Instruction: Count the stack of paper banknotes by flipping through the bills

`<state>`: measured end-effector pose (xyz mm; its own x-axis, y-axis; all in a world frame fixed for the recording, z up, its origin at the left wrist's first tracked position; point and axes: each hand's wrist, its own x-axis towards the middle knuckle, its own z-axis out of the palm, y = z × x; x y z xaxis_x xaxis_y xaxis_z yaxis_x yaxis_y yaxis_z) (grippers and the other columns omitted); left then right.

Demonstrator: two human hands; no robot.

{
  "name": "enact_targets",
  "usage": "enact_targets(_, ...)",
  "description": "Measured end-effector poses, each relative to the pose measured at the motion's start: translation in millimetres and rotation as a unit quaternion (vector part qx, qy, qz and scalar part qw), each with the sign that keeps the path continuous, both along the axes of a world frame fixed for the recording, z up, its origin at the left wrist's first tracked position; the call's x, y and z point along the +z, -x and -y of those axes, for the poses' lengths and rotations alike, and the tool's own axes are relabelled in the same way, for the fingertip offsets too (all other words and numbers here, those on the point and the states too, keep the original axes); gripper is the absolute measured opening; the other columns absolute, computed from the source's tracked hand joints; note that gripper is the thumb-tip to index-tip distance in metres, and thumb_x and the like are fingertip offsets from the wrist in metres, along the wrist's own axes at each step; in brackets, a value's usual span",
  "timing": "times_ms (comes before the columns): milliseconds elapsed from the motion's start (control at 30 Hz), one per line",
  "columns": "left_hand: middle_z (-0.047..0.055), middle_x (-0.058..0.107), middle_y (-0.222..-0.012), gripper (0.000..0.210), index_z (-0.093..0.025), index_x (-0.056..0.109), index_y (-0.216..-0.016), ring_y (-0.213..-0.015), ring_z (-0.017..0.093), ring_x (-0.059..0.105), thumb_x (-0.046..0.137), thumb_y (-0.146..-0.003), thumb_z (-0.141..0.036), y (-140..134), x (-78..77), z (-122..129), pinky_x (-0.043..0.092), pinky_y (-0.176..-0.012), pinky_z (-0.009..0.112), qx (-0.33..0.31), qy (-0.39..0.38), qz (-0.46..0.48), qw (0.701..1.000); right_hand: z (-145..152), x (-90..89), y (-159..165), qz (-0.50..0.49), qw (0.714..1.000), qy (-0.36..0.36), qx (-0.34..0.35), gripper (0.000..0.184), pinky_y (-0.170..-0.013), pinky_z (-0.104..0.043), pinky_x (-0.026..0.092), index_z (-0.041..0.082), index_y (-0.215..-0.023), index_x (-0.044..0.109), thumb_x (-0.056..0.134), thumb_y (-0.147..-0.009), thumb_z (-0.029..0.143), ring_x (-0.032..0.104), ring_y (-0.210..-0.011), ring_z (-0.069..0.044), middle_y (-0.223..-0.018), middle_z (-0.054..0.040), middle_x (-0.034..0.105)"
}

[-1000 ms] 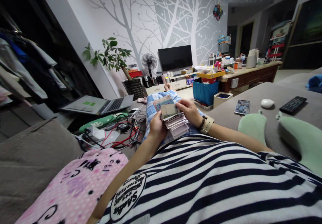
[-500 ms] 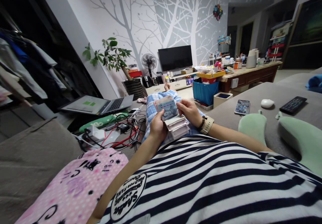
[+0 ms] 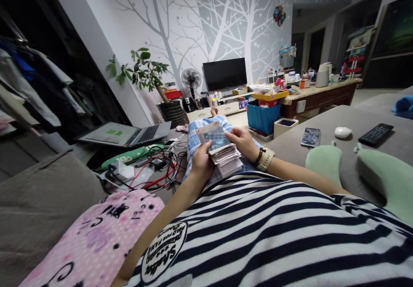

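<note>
A stack of banknotes is held over my lap, above blue plaid trousers. My left hand is closed on the stack's left side, with the thumb lying across the front note. That note is bluish, and pinkish edges of others show behind it. Nearer my body, the lower ends of several notes fan out in pale folded layers. At the right edge of the front note, my right hand pinches it between thumb and fingers. A watch with a pale strap and a dark bracelet are on the right wrist.
Left of my legs lie an open laptop, tangled cables and a pink blanket. On the sofa to the right are a phone, a white rounded object, a remote control and green cushions.
My right hand has moved slightly left and up onto the note's edge. The front note now shows a different printed face, and the folded ends have shifted a little.
</note>
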<state>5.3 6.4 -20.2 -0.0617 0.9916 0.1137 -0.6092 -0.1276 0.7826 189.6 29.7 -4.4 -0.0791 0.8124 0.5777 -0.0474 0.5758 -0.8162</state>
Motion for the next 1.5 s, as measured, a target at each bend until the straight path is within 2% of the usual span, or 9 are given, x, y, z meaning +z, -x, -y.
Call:
enact_targets(133, 0.016, 0.100, -0.129, 0.033, -0.017, 0.096, -0.133, -0.142, 0.044, 0.094, 0.083, -0.106, -0.029, -0.9, -0.4, -5.0, 0.076, -0.126, 0.054, 0.001, 0.009, 0.030, 1.000, 3.6, 1.3, 0.0, -0.005, 1.000, -0.006, 0.014, 0.078, -0.072, -0.036, 0.040, 0.029, -0.069, 0.056, 0.097, -0.088, 0.092, 0.044, -0.075, -0.018, -0.069, 0.0039, 0.051)
enact_targets(333, 0.015, 0.100, -0.125, 0.041, -0.016, 0.095, -0.143, -0.140, 0.042, 0.095, 0.081, -0.107, -0.031, -1.3, -0.2, -7.1, 0.077, -0.125, 0.053, 0.006, 0.013, 0.044, 0.999, 4.4, 0.0, -0.4, -0.017, 0.999, -0.031, 0.030, 0.074, -0.074, -0.036, 0.040, 0.029, -0.071, 0.056, 0.092, -0.091, 0.090, 0.044, -0.078, -0.019, -0.072, 0.0036, 0.048)
enact_targets(567, 0.009, 0.101, -0.120, 0.032, -0.025, 0.098, -0.133, -0.138, 0.041, 0.095, 0.084, -0.105, -0.034, -1.7, -2.0, -9.6, 0.078, -0.120, 0.050, 0.019, -0.002, 0.008, 1.000, 5.3, 0.0, -0.7, -0.019, 0.997, -0.060, 0.041, 0.081, -0.075, -0.037, 0.042, 0.029, -0.073, 0.057, 0.094, -0.089, 0.099, 0.044, -0.077, -0.019, -0.073, 0.0035, 0.048)
enact_targets(733, 0.012, 0.099, -0.111, 0.017, -0.021, 0.094, -0.109, -0.134, 0.042, 0.096, 0.085, -0.098, -0.031, -2.8, 3.7, -3.1, 0.077, -0.121, 0.051, 0.009, 0.000, -0.008, 1.000, 6.9, 1.1, -0.1, -0.017, 0.998, -0.048, 0.037, 0.084, -0.074, -0.037, 0.043, 0.029, -0.074, 0.058, 0.096, -0.084, 0.103, 0.043, -0.076, -0.018, -0.073, 0.0041, 0.050)
enact_targets(867, 0.012, 0.098, -0.106, 0.013, -0.021, 0.091, -0.103, -0.130, 0.041, 0.096, 0.081, -0.096, -0.028, -4.2, 5.4, 0.1, 0.077, -0.121, 0.052, 0.015, 0.000, -0.012, 1.000, 7.8, 1.1, -0.6, -0.015, 0.998, -0.050, 0.033, 0.083, -0.073, -0.037, 0.043, 0.029, -0.074, 0.059, 0.097, -0.085, 0.101, 0.045, -0.075, -0.018, -0.072, 0.0039, 0.051)
enact_targets(1133, 0.009, 0.099, -0.112, 0.017, -0.024, 0.094, -0.109, -0.130, 0.042, 0.096, 0.089, -0.094, -0.031, 1.6, -0.9, -6.4, 0.075, -0.122, 0.050, -0.027, -0.008, -0.034, 0.999, 6.2, -0.3, 0.6, -0.023, 0.998, -0.039, 0.039, 0.081, -0.072, -0.037, 0.045, 0.028, -0.077, 0.064, 0.102, -0.078, 0.100, 0.047, -0.076, -0.019, -0.073, 0.0031, 0.055)
enact_targets(1267, 0.009, 0.099, -0.112, 0.026, -0.024, 0.096, -0.117, -0.131, 0.039, 0.096, 0.080, -0.097, -0.029, 1.9, 0.0, -5.7, 0.076, -0.119, 0.048, -0.017, -0.002, -0.048, 0.999, 4.8, -0.5, 1.2, -0.035, 0.997, -0.040, 0.053, 0.085, -0.074, -0.037, 0.047, 0.028, -0.080, 0.067, 0.103, -0.071, 0.104, 0.049, -0.075, -0.018, -0.074, 0.0033, 0.058)
enact_targets(1367, 0.008, 0.100, -0.112, 0.032, -0.024, 0.095, -0.123, -0.131, 0.038, 0.096, 0.076, -0.096, -0.025, 1.3, 1.2, -3.7, 0.076, -0.118, 0.047, -0.006, 0.001, -0.047, 0.999, 7.2, 0.8, 1.2, -0.037, 0.997, -0.038, 0.059, 0.083, -0.075, -0.038, 0.049, 0.028, -0.081, 0.067, 0.104, -0.073, 0.102, 0.051, -0.077, -0.019, -0.076, 0.0029, 0.060)
enact_targets(1500, 0.009, 0.100, -0.116, 0.031, -0.027, 0.094, -0.126, -0.130, 0.038, 0.097, 0.080, -0.099, -0.025, -0.9, -0.1, -2.5, 0.076, -0.118, 0.048, 0.004, -0.001, -0.031, 1.000, 13.1, 3.6, 1.0, -0.036, 0.998, -0.025, 0.050, 0.077, -0.076, -0.038, 0.048, 0.028, -0.082, 0.066, 0.103, -0.080, 0.096, 0.052, -0.080, -0.021, -0.076, 0.0019, 0.059)
